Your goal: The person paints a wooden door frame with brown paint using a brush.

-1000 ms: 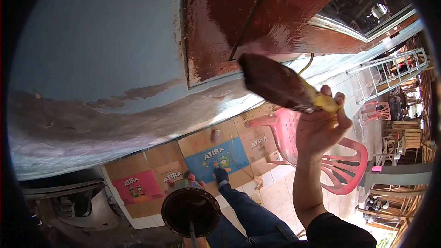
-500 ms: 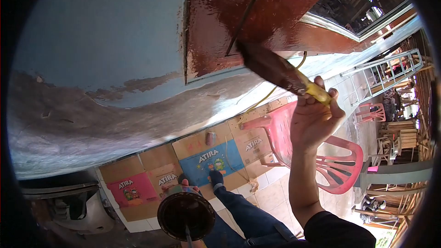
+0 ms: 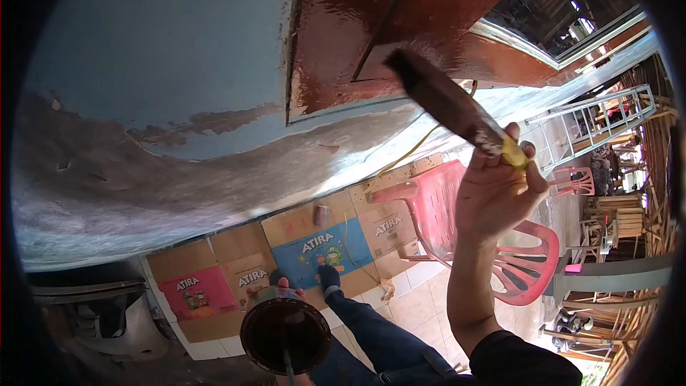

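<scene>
The brush [image 3: 443, 104] lay with its wet bristles at the brown door's [image 3: 343, 36] lower panel edge. I could not tell if they touched. The right hand [image 3: 496, 196] was closed tight round the yellow handle. Light strokes along the grain would probably suit, kept off the blue wall [image 3: 143, 64]. Below, the left hand [image 3: 280, 284] gripped the open can [image 3: 284, 336]. A pink chair [image 3: 514, 257] crowded the elbow, with cardboard [image 3: 314, 243] and a ladder [image 3: 600, 118] beyond.

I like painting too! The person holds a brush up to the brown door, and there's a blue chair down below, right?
Not quite: the head view shows the chair is pink, not blue. The right hand does hold the brush up to the brown door.
</scene>
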{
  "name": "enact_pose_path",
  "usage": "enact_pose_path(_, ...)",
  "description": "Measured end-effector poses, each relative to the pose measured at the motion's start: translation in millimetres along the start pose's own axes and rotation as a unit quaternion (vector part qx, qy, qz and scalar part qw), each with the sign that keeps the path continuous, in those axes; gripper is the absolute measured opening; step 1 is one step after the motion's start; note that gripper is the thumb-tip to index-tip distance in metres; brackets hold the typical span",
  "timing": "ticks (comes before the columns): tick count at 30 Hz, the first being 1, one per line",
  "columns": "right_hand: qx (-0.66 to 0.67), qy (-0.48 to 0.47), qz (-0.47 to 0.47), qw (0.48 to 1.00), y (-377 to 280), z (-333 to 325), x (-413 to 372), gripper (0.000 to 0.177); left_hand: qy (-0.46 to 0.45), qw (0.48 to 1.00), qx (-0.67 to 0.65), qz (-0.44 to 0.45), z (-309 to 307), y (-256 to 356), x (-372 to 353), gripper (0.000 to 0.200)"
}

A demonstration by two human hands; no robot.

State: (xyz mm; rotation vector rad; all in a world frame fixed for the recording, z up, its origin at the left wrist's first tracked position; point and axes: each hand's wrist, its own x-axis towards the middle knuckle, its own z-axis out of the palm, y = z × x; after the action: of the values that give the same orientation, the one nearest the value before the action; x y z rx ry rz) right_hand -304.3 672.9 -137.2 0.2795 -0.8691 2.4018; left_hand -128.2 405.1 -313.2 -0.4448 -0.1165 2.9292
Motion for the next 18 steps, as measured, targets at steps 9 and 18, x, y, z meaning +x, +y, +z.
enact_pose_path(9,-0.049,-0.003,0.003,0.999,4,-6,-6,0.014,-0.029,0.999,-0.011,0.009,-3,-2,-3,0.055)
enact_pose_path(18,-0.047,0.026,-0.005,0.999,3,-15,-6,0.013,-0.026,0.999,-0.026,0.0,0,0,-2,0.058)
